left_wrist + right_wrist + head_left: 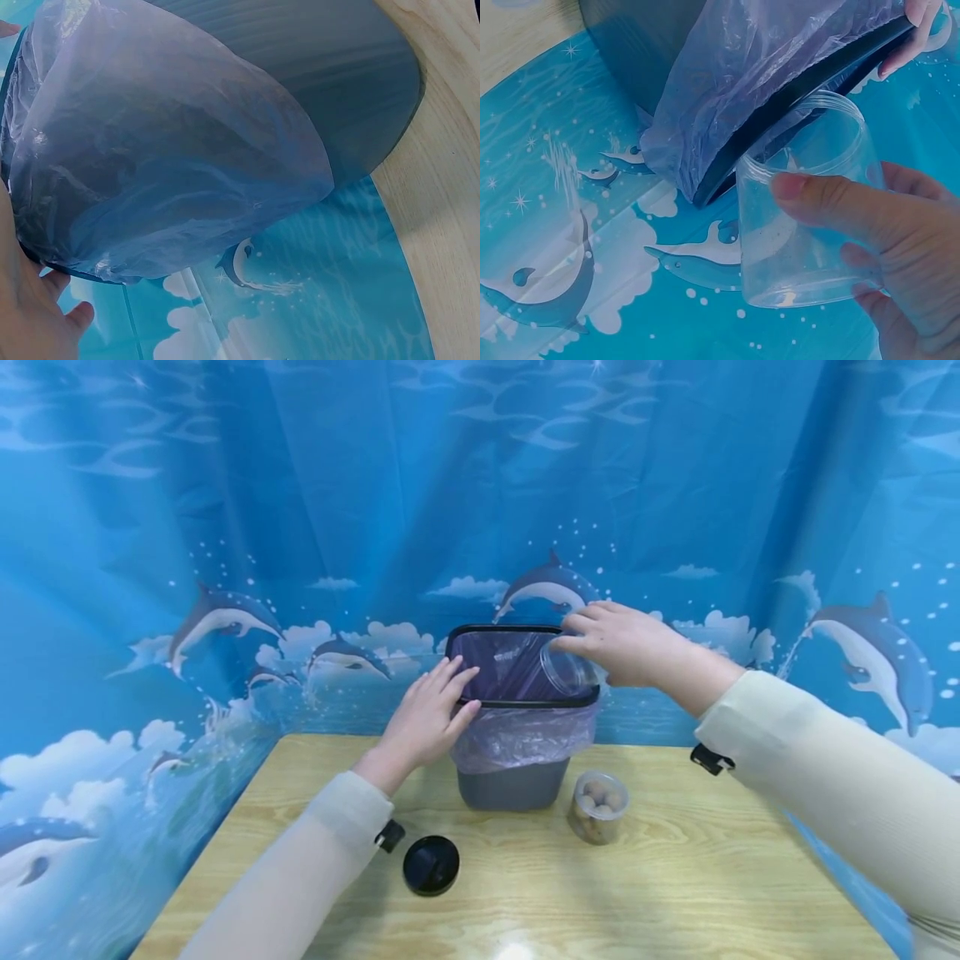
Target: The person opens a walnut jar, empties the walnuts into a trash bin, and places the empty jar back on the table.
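Here, the right grip (626,645) holds a clear, ridged jar (791,251) (left grip (423,710) spread against the bin (513,787)).

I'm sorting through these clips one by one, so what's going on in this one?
A person's right hand holds a clear cup, seemingly empty, tilted at the opening of a gray bin lined with a thin purple bag. The left hand rests on the bin's rim. On the table, a clear tub of round, light-brown things stands near the bin, and a round black lid lies closer to the person.
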`<action>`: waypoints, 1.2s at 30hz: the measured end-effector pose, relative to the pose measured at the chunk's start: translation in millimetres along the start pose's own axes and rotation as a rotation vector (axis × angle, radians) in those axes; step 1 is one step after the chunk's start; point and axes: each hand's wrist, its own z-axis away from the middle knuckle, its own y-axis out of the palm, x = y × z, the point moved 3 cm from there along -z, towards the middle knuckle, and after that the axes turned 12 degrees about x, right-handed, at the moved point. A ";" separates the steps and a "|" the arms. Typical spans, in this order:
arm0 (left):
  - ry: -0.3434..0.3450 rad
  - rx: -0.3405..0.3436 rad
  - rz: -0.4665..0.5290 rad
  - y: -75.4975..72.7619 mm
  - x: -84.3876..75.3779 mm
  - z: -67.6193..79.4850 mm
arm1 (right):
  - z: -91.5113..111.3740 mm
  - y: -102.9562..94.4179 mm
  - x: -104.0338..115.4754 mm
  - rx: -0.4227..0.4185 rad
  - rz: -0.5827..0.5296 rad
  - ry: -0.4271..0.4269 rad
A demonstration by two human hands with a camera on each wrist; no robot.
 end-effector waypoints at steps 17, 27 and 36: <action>0.009 0.001 0.000 0.5 0.4 -0.5 | 8.3 1.1 3.7 0.005 0.001 0.023; 0.011 -0.011 0.011 0.8 0.3 0.8 | 18.5 0.4 5.4 -0.087 0.031 0.030; 0.027 -0.027 -0.026 -0.5 0.8 2.9 | 27.6 0.2 10.3 -0.187 0.018 0.043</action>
